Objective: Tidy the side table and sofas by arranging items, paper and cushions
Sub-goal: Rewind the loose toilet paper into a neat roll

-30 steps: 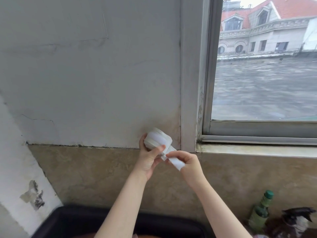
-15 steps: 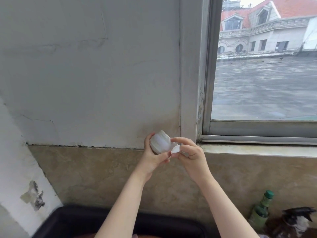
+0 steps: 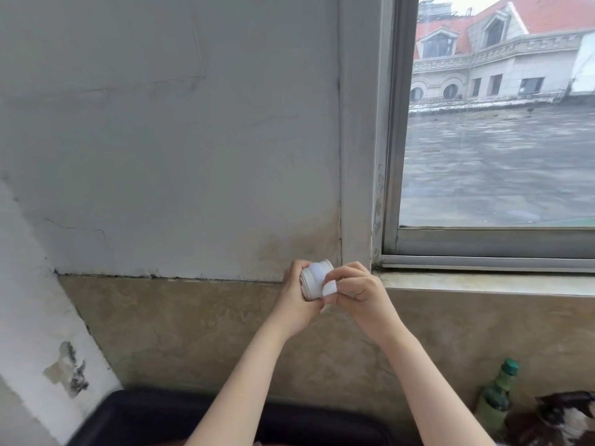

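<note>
A small white roll of paper strip (image 3: 314, 280) is held up in front of the wall, just left of the window frame. My left hand (image 3: 294, 296) grips the roll from the left, fingers curled round it. My right hand (image 3: 355, 289) pinches the strip's loose white end (image 3: 330, 288) against the roll's right side. Both forearms reach up from the bottom of the view.
A black sofa back (image 3: 154, 420) runs along the bottom. A green bottle (image 3: 497, 394) and a dark spray bottle (image 3: 560, 416) stand at the lower right under the stone window sill (image 3: 483, 283). The cracked grey wall (image 3: 161, 140) fills the left.
The loose strip that hung out to the lower right has been wound in. My right hand has moved up and left until it lies against the roll.
</note>
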`<state>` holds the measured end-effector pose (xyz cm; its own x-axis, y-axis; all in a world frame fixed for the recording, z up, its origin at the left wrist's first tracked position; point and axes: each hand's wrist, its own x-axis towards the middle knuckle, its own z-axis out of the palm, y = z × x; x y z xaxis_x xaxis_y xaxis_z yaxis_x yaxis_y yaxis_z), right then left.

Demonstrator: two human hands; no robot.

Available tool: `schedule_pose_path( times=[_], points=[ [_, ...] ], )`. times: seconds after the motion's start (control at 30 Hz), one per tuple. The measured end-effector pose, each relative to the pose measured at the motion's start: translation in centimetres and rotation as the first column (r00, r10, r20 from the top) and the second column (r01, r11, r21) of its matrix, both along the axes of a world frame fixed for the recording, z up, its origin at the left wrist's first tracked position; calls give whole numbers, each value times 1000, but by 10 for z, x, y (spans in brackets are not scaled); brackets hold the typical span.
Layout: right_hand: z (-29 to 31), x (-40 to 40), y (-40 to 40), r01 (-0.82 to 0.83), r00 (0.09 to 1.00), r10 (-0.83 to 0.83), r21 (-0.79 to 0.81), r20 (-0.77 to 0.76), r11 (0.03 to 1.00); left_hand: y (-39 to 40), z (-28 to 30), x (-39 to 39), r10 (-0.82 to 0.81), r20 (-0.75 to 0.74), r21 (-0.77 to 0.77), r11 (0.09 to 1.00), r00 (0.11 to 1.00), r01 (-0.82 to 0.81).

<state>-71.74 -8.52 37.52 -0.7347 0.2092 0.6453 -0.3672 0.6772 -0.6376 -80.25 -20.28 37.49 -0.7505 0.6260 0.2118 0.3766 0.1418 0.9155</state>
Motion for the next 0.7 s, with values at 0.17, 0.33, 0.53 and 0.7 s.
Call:
schedule_pose_path(
  times=[0.17, 0.33, 0.53, 0.7],
  points=[
    [4, -2, 0, -17, 996, 26, -105, 81, 994, -8, -3, 1, -106, 84, 56, 993, 991, 102],
    [4, -3, 4, 16, 993, 19, -291, 117, 956, -5, -4, 6, -99, 145, 156, 985, 984, 75],
    [7, -2, -6, 104, 992, -79, -267, 101, 958, 1, -6, 7, -30, 74, 127, 992, 997, 20],
    [9, -8, -9, 159, 978, -124, -210, 170, 965, 5, -5, 6, -46, 139, 161, 987, 989, 23]
  ],
)
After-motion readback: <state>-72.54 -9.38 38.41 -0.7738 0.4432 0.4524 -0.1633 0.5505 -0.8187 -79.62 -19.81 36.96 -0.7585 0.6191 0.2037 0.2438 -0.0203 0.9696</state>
